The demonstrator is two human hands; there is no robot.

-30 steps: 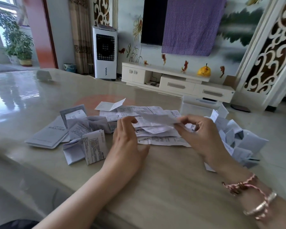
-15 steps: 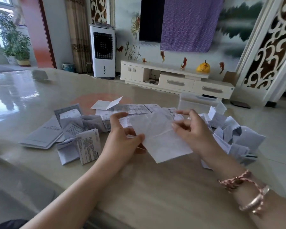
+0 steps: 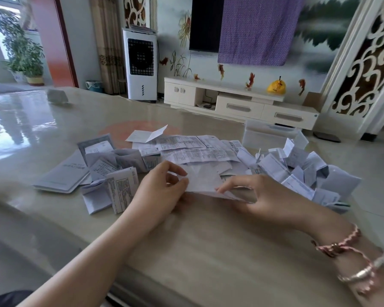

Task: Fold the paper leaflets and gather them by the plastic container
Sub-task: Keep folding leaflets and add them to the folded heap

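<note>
A white paper leaflet (image 3: 203, 181) lies low over the table between my hands, bent over on itself. My left hand (image 3: 162, 187) pinches its left edge with thumb and fingers. Its right edge is pinched by my right hand (image 3: 266, 200) near the fold. Behind it spreads a heap of unfolded printed leaflets (image 3: 193, 149). To the right, a pile of folded leaflets (image 3: 302, 173) sits in front of the clear plastic container (image 3: 266, 135). More folded leaflets and booklets (image 3: 111, 180) lie at the left.
The beige table (image 3: 208, 251) has its near edge at the bottom left. A small grey object (image 3: 57, 96) rests far back at the left. Beyond the table stand an air cooler (image 3: 141, 65) and a white TV cabinet (image 3: 239, 100).
The leaflet, lifted from the heap and held open half a second ago, now lies lower and folded over. Both hands have come down toward the table with it.
</note>
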